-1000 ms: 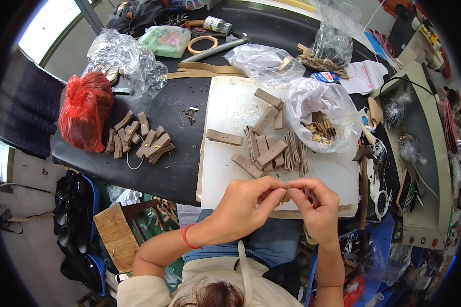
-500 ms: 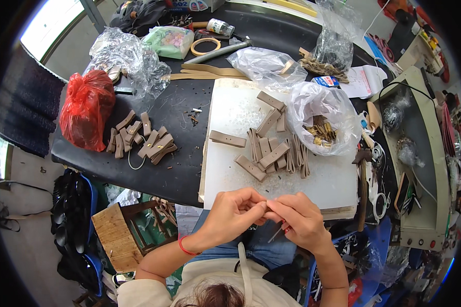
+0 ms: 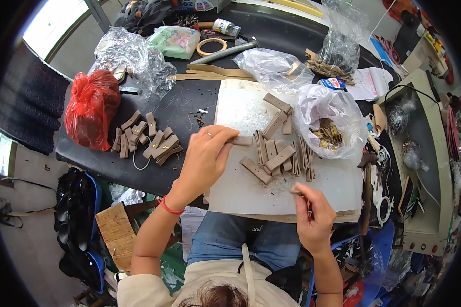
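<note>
My left hand reaches over the white board, its fingers closed on the end of a folded taupe strap. My right hand is curled above the board's near right part. Something small shows at its fingertips, too hidden to name. More folded taupe straps with small holes lie heaped on the board between and beyond my hands. To their right stands an open clear plastic bag with small brass-coloured metal pieces in it.
Another heap of straps, a few with gold fittings, lies at left beside a knotted red bag. A hammer lies along the board's right edge, near white-handled scissors. Tape and a metal rod lie farther back.
My hands were together at the board's near edge and have parted. The left has gone forward to a strap; the right has moved slightly right. The thin tool near the right hand no longer shows.
</note>
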`<state>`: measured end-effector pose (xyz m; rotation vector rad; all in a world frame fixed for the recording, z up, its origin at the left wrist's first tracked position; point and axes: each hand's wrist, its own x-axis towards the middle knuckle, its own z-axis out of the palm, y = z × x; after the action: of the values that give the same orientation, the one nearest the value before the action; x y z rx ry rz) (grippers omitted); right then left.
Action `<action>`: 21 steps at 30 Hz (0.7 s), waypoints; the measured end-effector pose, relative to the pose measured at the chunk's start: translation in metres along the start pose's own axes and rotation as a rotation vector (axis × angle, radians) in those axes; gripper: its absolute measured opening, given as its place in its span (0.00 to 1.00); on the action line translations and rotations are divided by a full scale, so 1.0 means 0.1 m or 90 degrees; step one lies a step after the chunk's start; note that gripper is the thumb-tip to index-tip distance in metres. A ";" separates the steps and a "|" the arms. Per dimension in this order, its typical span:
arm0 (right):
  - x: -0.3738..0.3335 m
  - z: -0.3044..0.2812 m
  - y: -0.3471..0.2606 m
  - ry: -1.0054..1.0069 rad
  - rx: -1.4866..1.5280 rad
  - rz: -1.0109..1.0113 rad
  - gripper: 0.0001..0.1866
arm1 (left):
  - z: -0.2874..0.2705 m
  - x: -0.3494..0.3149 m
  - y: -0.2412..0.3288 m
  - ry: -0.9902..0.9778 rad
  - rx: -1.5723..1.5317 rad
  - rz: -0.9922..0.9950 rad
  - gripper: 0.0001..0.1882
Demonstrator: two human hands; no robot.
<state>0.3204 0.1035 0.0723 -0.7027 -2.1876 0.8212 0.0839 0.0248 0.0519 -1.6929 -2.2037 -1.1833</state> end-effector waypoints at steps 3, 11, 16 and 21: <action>-0.01 0.01 0.01 -0.038 0.067 -0.013 0.15 | -0.03 -0.02 0.11 0.014 -0.183 -0.146 0.12; 0.08 -0.03 -0.11 -0.079 0.208 0.048 0.11 | -0.08 -0.24 0.72 -0.264 -0.826 -0.470 0.17; 0.03 -0.02 -0.08 -0.046 0.232 0.099 0.08 | -0.01 -0.29 0.79 -0.269 -0.811 -0.447 0.17; -0.04 0.02 -0.05 -0.017 0.318 0.224 0.07 | 0.08 -0.35 0.88 -0.204 -0.813 -0.409 0.16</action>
<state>0.3196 0.0969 0.0733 -0.8248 -1.7871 1.4955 0.1752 0.0091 0.0728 -1.4297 -2.3608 -3.1588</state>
